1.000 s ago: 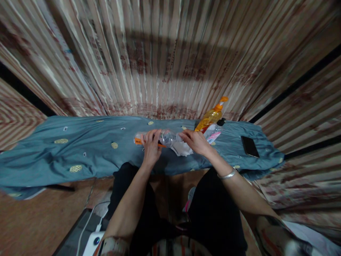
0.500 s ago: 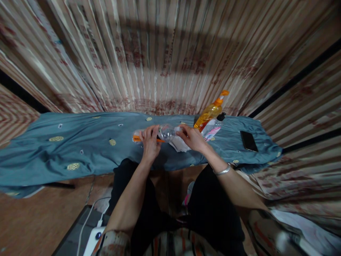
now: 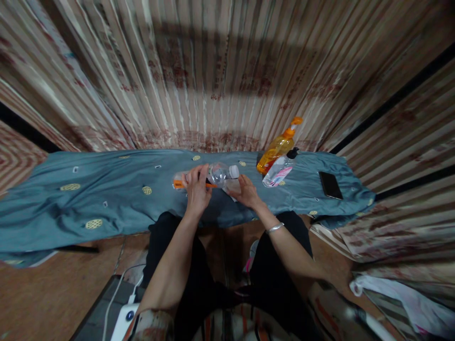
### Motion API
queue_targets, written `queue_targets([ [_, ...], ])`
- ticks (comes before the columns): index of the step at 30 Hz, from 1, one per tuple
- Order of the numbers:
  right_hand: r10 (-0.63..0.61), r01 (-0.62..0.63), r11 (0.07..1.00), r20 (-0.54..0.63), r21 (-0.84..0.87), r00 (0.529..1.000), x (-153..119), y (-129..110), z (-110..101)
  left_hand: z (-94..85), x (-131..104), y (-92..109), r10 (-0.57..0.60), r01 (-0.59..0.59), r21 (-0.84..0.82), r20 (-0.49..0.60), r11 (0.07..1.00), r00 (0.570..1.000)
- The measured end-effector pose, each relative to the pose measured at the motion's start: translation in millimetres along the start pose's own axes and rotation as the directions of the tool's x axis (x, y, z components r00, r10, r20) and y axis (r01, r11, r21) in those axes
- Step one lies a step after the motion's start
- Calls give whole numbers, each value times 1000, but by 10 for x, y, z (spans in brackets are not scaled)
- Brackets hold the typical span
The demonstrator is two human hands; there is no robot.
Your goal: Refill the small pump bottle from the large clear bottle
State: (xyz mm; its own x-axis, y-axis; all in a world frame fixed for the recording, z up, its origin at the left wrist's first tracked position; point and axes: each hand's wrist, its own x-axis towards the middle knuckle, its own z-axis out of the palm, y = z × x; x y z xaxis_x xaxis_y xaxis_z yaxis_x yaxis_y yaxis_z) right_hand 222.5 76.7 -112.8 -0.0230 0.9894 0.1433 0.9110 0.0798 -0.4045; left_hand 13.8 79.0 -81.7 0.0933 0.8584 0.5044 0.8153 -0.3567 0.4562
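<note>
A clear plastic bottle (image 3: 219, 174) with a white cap and an orange label lies on its side on the blue patterned cloth (image 3: 106, 199). My left hand (image 3: 196, 188) is closed around its middle. My right hand (image 3: 244, 190) rests just below the capped end, on a white cloth (image 3: 231, 189) that it mostly hides. I cannot tell how firmly the right fingers pinch that cloth.
An orange pump bottle (image 3: 278, 147) and a clear spray bottle (image 3: 277, 171) with a pink label stand and lie to the right. A black phone (image 3: 330, 185) lies further right. Striped curtains hang behind. A white charger and cable (image 3: 124, 310) sit on the floor at lower left.
My right hand has slid down and left, from over the bottle's capped end to below it, uncovering the white cap. The left hand keeps its hold.
</note>
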Motion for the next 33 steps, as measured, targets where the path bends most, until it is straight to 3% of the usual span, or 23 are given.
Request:
queue_targets([
  [2, 51, -50, 998, 25, -41, 998, -30, -61, 192, 4, 5, 9, -3, 2, 7, 15, 1000, 1000],
  [5, 106, -92, 965, -46, 244, 993, -30, -72, 327, 0, 9, 16, -10, 10, 19, 33, 1000, 999],
  [8, 171, -90, 838, -101, 539, 980, 37, 18, 268, -11, 13, 25, -34, 33, 26, 58, 999, 998],
  [11, 212, -97, 760, -103, 643, 972, 173, 44, 88, -6, 23, 48, -47, 45, 21, 83, 999, 995],
  [13, 223, -84, 588, -61, 805, 973, 282, -48, -53, 11, 37, 68, -38, 37, 10, 91, 999, 995],
  [15, 200, -73, 276, 17, 958, 980, 368, -222, -173, 32, 56, 83, -31, 32, -10, 82, 999, 996],
  [17, 178, -77, -2, 76, 997, 981, 390, -432, -238, 48, 75, 84, -34, 36, -34, 59, 999, 998],
  [19, 216, -58, -53, 68, 997, 974, 323, -628, -230, 53, 93, 72, -38, 40, -51, 39, 998, 999],
  [21, 271, -9, 66, -9, 998, 963, 172, -778, -156, 50, 104, 56, -41, 43, -58, 29, 997, 999],
  [23, 273, 56, 302, -143, 952, 951, -22, -872, -45, 43, 111, 45, -51, 52, -60, 18, 997, 999],
  [25, 206, 122, 557, -279, 822, 938, -211, -914, 70, 38, 112, 43, -59, 59, -63, 7, 996, 998],
  [27, 109, 169, 745, -367, 646, 924, -361, -911, 159, 34, 109, 50, -58, 58, -66, 10, 996, 998],
  [30, -58, 227, 895, -405, 383, 913, -494, -851, 191, 30, 92, 74, -35, 37, -57, 39, 998, 999],
  [33, -223, 292, 946, -376, 138, 899, -521, -801, 44, 36, 62, 109, 16, -13, -48, 51, 999, 999],
])
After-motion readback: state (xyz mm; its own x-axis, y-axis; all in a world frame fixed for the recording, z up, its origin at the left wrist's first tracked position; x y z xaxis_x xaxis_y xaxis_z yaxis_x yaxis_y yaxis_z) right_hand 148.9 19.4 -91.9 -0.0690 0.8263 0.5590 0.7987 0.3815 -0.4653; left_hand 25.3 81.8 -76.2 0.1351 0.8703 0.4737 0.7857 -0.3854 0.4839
